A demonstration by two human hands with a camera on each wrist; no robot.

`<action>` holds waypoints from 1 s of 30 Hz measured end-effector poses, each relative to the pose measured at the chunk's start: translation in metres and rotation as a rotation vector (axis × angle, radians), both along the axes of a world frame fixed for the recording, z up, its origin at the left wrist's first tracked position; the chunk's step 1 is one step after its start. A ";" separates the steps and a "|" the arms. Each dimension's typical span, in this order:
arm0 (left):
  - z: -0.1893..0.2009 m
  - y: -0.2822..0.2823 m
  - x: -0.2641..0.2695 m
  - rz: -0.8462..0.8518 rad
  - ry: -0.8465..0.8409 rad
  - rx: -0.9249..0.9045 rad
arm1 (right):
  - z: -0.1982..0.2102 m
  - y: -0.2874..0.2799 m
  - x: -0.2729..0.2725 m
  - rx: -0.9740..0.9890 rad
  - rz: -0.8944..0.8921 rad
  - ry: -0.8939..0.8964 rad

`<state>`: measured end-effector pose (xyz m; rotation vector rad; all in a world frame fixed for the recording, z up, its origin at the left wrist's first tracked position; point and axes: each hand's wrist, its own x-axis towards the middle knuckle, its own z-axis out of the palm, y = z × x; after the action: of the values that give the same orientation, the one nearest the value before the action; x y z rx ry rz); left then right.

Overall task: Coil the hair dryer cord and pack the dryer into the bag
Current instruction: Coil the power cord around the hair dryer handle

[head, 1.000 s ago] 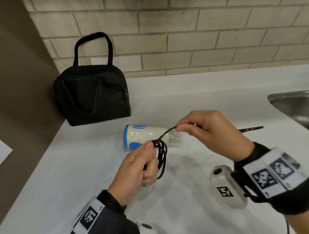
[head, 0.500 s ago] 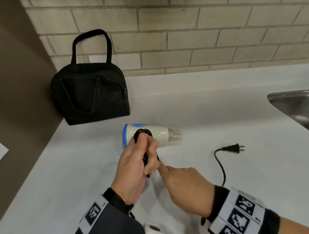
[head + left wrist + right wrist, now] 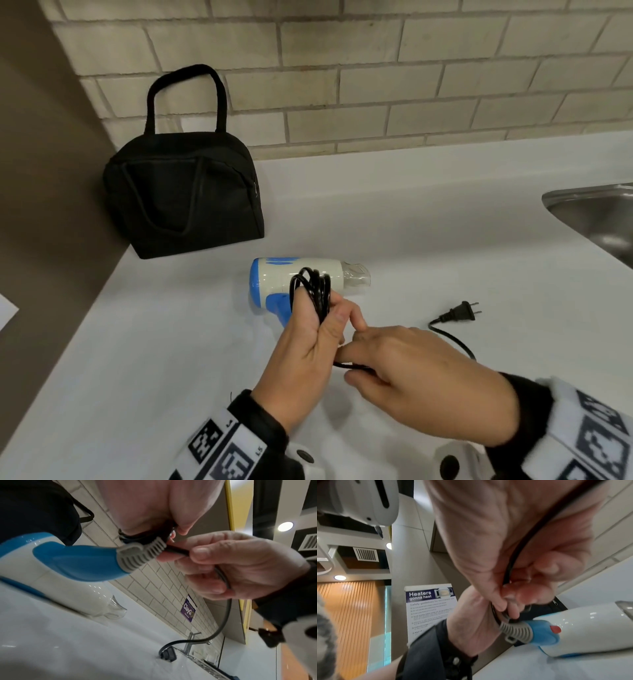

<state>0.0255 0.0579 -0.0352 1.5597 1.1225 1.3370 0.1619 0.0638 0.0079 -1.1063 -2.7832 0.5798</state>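
A white and blue hair dryer [image 3: 308, 279] lies on the white counter [image 3: 154, 342], nozzle to the right. My left hand [image 3: 308, 342] grips several loops of its black cord [image 3: 313, 291] just in front of the dryer's handle. Beside it, my right hand [image 3: 404, 370] pinches the loose cord [image 3: 176, 551] next to the grey strain relief [image 3: 140, 553]. From there the cord trails right to the plug [image 3: 459, 311] lying on the counter. The black bag [image 3: 181, 198] stands zipped at the back left against the wall. The dryer handle [image 3: 544, 631] shows a red switch.
A steel sink [image 3: 596, 216] is set into the counter at the right edge. A brown side wall [image 3: 44, 171] borders the counter on the left, and a tiled wall [image 3: 376, 68] runs along the back.
My right hand came down from above the dryer to just beside my left hand and now pinches the cord low. The coil in my left hand has gained a loop. The plug lies in view.
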 end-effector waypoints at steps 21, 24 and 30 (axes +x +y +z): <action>-0.009 -0.001 -0.022 -0.276 -0.445 -0.328 | -0.012 0.059 -0.010 -0.251 0.058 0.335; -0.012 0.000 -0.024 -0.273 -0.469 -0.346 | -0.019 0.060 -0.014 -0.424 0.045 0.408; -0.009 0.003 -0.028 -0.179 -0.506 -0.436 | -0.024 0.056 -0.015 -0.473 -0.030 0.500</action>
<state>-0.0024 0.0606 -0.0438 0.9126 0.8560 1.1770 0.1465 0.1202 -0.0160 -0.8976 -2.2476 1.3468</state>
